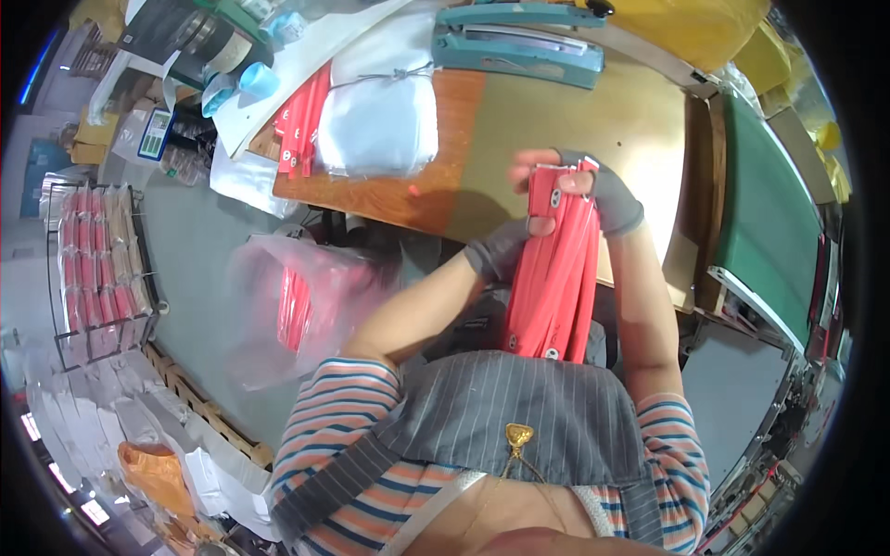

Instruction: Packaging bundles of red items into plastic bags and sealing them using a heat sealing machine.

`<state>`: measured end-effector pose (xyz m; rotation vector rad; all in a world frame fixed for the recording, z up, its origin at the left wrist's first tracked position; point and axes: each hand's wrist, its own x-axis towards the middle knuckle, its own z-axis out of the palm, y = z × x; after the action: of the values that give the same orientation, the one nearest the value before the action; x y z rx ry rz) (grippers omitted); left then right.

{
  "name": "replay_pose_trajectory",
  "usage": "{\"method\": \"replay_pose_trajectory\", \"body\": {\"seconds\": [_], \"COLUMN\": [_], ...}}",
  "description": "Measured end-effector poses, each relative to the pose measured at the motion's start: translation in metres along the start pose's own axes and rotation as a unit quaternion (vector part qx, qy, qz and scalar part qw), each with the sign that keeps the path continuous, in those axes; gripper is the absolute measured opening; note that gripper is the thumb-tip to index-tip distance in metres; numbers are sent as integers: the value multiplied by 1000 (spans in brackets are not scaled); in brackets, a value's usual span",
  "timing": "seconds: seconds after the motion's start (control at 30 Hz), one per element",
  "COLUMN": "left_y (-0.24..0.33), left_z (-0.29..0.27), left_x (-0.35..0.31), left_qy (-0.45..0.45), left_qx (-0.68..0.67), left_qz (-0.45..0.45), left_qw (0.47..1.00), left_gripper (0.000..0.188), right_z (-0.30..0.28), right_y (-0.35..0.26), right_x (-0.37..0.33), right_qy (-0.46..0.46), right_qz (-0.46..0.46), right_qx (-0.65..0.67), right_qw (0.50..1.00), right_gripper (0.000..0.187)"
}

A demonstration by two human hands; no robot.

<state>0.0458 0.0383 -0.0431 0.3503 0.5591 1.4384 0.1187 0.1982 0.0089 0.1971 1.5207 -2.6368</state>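
Both my hands, in grey fingerless gloves, hold a bundle of long, flat red strips (552, 278) upright in front of my apron. The strips have small white marks near their ends. My left hand (510, 243) grips the bundle's left side, with the thumb across its front. Higher up, my right hand (593, 190) is wrapped round the top end from behind and the right, with its thumb on the front. Some fingertips stick out past the bundle's top left. The bundle's lower end rests against the apron.
Beyond my hands is a wooden table (464, 204) with a blue-green bag sealer (519, 56). Clear plastic bags (385, 116), tied with cord, lie beside more red strips (301, 130). A large clear bag (255, 320) with red strips inside stands on the floor. At left is a wire rack (148, 278).
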Motion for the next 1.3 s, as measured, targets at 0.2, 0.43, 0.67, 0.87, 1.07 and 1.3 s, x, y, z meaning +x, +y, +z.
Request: {"method": "replay_pose_trajectory", "body": {"seconds": [0.2,0.43,0.67,0.87,1.07,1.3], "left_y": [66,150,62,40,83,7], "left_z": [-94,-153,1,20,43,40], "left_x": [-54,-128,-42,-24,20,-4], "left_qy": [157,395,422,418,250,165], "left_qx": [640,759,618,50,649,679], "left_qz": [131,108,346,297,361,315], "left_qw": [741,506,565,857,621,642], "left_gripper": [22,24,26,34,36,30], "right_z": [0,11,20,-23,-9,-11], "right_y": [23,21,27,34,24,41], "right_x": [12,6,16,-19,-26,-32], "right_qy": [-46,-30,-8,74,-54,91], "right_qz": [-36,-31,-23,-19,-114,-241], "right_qx": [62,69,16,22,51,88], "right_qw": [996,997,1000,997,991,962], "right_gripper": [23,36,55,23,53,38]}}
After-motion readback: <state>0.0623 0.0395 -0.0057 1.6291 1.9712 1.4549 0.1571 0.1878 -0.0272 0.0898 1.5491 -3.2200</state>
